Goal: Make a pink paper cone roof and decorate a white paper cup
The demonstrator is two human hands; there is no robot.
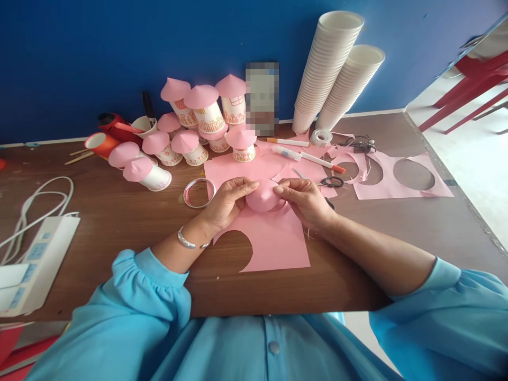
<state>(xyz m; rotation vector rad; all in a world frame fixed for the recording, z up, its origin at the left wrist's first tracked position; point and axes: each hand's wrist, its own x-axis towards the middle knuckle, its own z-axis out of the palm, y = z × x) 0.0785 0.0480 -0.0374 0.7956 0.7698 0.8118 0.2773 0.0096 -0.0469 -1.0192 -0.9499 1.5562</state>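
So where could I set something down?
Bare brown wooden tabletop lies between the white power strip and left forearm, and between the right forearm and pink paper with round cutouts. Crowded: around the hands, and along the blue wall, with pink-roofed paper cups and white cup stacks.

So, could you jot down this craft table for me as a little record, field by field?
Left hand: pinches one side of a pink paper cone; hand
Right hand: pinches the cone's other side; hand
Under the hands: pink sheet with a curved cut-out
Toward the wall: decorated cups with pink cone roofs
Back right: two leaning stacks of white cups
Beside the right hand: scissors
Far left: white power strip
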